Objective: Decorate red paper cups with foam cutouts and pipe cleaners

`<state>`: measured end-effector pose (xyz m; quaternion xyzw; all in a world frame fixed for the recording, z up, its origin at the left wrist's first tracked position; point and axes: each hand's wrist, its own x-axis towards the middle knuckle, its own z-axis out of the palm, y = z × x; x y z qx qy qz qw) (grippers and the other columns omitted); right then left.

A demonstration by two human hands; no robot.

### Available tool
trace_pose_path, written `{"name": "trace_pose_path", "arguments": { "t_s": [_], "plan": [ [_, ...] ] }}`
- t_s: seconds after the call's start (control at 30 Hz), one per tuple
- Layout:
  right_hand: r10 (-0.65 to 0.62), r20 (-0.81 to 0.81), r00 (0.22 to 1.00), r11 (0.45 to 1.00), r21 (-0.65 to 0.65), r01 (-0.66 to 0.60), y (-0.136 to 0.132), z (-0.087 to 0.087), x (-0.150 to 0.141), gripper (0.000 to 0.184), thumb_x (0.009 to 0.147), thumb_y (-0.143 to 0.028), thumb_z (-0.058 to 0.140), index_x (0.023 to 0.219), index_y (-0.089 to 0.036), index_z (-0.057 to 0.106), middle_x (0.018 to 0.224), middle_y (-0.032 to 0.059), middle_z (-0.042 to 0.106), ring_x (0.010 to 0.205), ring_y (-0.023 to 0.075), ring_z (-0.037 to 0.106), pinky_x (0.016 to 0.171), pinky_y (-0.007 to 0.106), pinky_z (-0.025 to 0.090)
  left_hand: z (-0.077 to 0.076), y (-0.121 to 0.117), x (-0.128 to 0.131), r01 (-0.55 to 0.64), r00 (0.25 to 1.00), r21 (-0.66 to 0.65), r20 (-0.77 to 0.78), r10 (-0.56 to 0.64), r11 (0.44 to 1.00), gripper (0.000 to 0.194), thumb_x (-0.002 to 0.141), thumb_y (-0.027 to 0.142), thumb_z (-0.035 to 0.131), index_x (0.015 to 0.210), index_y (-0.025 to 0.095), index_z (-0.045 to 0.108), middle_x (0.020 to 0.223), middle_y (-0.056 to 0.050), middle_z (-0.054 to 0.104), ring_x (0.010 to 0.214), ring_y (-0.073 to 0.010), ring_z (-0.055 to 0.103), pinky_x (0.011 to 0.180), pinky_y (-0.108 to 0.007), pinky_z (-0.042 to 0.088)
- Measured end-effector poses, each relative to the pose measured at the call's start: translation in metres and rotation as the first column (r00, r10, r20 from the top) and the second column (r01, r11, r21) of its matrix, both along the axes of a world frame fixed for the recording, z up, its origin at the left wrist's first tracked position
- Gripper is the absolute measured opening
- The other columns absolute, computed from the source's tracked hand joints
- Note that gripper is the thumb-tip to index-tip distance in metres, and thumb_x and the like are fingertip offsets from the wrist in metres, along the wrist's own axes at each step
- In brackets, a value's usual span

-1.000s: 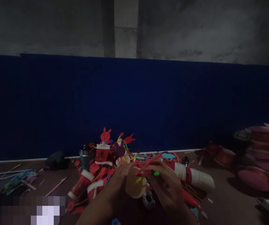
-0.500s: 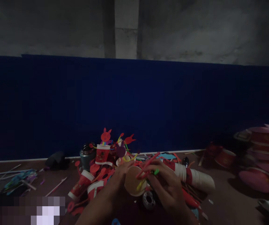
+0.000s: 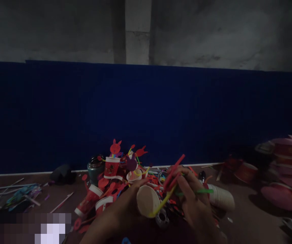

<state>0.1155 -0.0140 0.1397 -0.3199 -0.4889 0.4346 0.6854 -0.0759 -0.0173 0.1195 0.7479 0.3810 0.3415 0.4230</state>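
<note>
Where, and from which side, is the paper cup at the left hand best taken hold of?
Probably around its outer wall, from the left, as the left hand does: the paper cup's round mouth faces the camera, and the right hand's yellow strip reaches the rim from the right.

Red cups (image 3: 88,200) and scraps (image 3: 229,220) litter the brown surface (image 3: 252,227).

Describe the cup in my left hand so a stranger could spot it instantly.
Below the long blue panel, at bottom centre, find the left hand. It holds the cup, whose pale open mouth shows almost face-on, while the neighbouring red cups mainly show their sides.
</note>
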Motion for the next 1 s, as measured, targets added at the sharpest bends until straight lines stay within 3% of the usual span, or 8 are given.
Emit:
{"name": "trace_pose_path", "arguments": {
  "t_s": [0.17, 0.27, 0.37, 0.57, 0.77, 0.83, 0.9, 1.0],
  "plan": [
    [-0.114, -0.177, 0.978, 0.965, -0.254, 0.067, 0.010, 0.007, 0.012, 0.018, 0.070, -0.033, 0.068, 0.083, -0.022, 0.061, 0.067, -0.0026, 0.062, 0.054, 0.0105, 0.055, 0.048, 0.019, 0.044, 0.001, 0.004, -0.008, -0.190, 0.979, -0.100, -0.100, 0.180, 0.977, 0.078, 0.055, 0.028, 0.076, 0.126, 0.022, 0.045, 0.118, -0.010, 0.060, 0.101, -0.0281, 0.057, 0.081, -0.033, 0.046],
    [0.051, -0.114, 0.992, 0.917, -0.389, -0.092, 0.018, 0.005, 0.015, 0.018, 0.067, -0.031, 0.070, 0.077, -0.019, 0.060, 0.052, -0.0057, 0.056, 0.044, 0.0084, 0.050, 0.041, 0.017, 0.039, 0.007, 0.011, -0.008, -0.305, 0.952, -0.156, -0.053, 0.300, 0.940, 0.067, 0.058, 0.026, 0.073, 0.120, 0.019, 0.047, 0.098, -0.007, 0.068, 0.085, -0.0233, 0.062, 0.072, -0.030, 0.047],
    [0.279, 0.010, 0.960, 0.861, -0.444, -0.246, 0.028, -0.011, 0.008, 0.020, 0.069, -0.029, 0.066, 0.085, -0.020, 0.058, 0.051, -0.0076, 0.056, 0.040, 0.0076, 0.048, 0.040, 0.017, 0.037, 0.007, 0.018, -0.003, -0.349, 0.889, -0.328, 0.181, 0.421, 0.878, 0.052, 0.061, 0.031, 0.073, 0.108, 0.018, 0.054, 0.093, -0.007, 0.069, 0.080, -0.0212, 0.064, 0.070, -0.029, 0.048],
    [0.485, 0.285, 0.827, 0.833, -0.437, -0.339, 0.040, -0.055, -0.019, 0.019, 0.060, -0.018, 0.065, 0.078, -0.018, 0.059, 0.060, -0.0036, 0.063, 0.050, 0.0115, 0.056, 0.049, 0.022, 0.042, 0.014, 0.018, 0.008, 0.077, 0.562, -0.747, 0.580, 0.590, 0.661, 0.038, 0.075, 0.044, 0.062, 0.098, 0.014, 0.062, 0.086, -0.009, 0.071, 0.072, -0.0189, 0.067, 0.063, -0.026, 0.052],
    [0.400, 0.519, 0.756, 0.908, -0.335, -0.250, 0.036, -0.068, -0.023, 0.048, 0.056, -0.011, 0.066, 0.102, -0.019, 0.059, 0.094, 0.0030, 0.067, 0.082, 0.0192, 0.061, 0.069, 0.028, 0.047, 0.016, 0.020, 0.008, 0.082, 0.293, -0.799, 0.590, 0.752, 0.596, 0.020, 0.080, 0.028, 0.060, 0.097, 0.017, 0.062, 0.069, 0.000, 0.070, 0.051, -0.0112, 0.063, 0.044, -0.018, 0.049],
    [0.238, 0.564, 0.791, 0.965, -0.231, -0.126, 0.034, -0.062, -0.022, 0.046, 0.059, -0.014, 0.066, 0.103, -0.019, 0.060, 0.100, 0.0042, 0.066, 0.090, 0.0204, 0.059, 0.077, 0.029, 0.045, 0.012, 0.022, 0.007, 0.069, 0.265, -0.795, 0.597, 0.757, 0.602, 0.022, 0.080, 0.029, 0.061, 0.099, 0.017, 0.061, 0.072, 0.000, 0.070, 0.055, -0.0117, 0.064, 0.047, -0.020, 0.051],
    [0.132, 0.548, 0.826, 0.981, -0.189, -0.031, 0.030, -0.050, -0.023, 0.019, 0.067, -0.023, 0.062, 0.085, -0.017, 0.064, 0.083, 0.0035, 0.067, 0.078, 0.0182, 0.059, 0.068, 0.027, 0.044, 0.009, 0.024, 0.009, 0.031, 0.275, -0.794, 0.591, 0.758, 0.607, 0.027, 0.079, 0.034, 0.062, 0.100, 0.017, 0.061, 0.075, -0.001, 0.071, 0.059, -0.0126, 0.065, 0.050, -0.020, 0.052],
    [0.303, 0.357, 0.883, 0.906, -0.396, -0.151, 0.022, -0.034, -0.029, 0.029, 0.074, -0.042, 0.056, 0.061, -0.016, 0.058, 0.052, -0.0009, 0.057, 0.046, 0.0100, 0.047, 0.047, 0.021, 0.033, 0.007, 0.023, 0.014, 0.009, 0.369, -0.799, 0.561, 0.741, 0.601, 0.035, 0.075, 0.043, 0.063, 0.096, 0.015, 0.063, 0.076, -0.005, 0.071, 0.065, -0.0169, 0.067, 0.056, -0.024, 0.054]
  ]
}}
